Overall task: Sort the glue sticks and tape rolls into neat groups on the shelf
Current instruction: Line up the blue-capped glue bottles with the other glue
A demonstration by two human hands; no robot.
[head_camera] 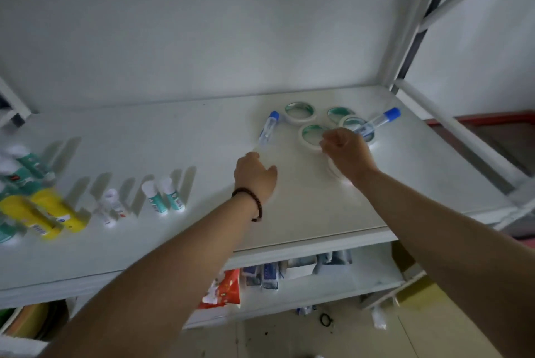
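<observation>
My left hand (254, 175) grips the near end of a clear glue tube with a blue cap (269, 128), which points away over the white shelf (202, 137). Fingers closed, my right hand (347, 152) holds a second blue-capped glue tube (379, 121) above several white tape rolls with green cores (299, 111). Another tape roll (335, 173) lies partly hidden under my right wrist. Glue sticks stand at the shelf's left: two teal-and-white ones (163, 197), small white ones (111, 207) and yellow ones (58, 208).
The shelf's white metal frame (411, 39) rises at the right, with a wall behind. A lower shelf (333, 285) holds a red packet (224, 289) and blue-and-white packs (270, 275). The shelf's front edge runs just below my forearms.
</observation>
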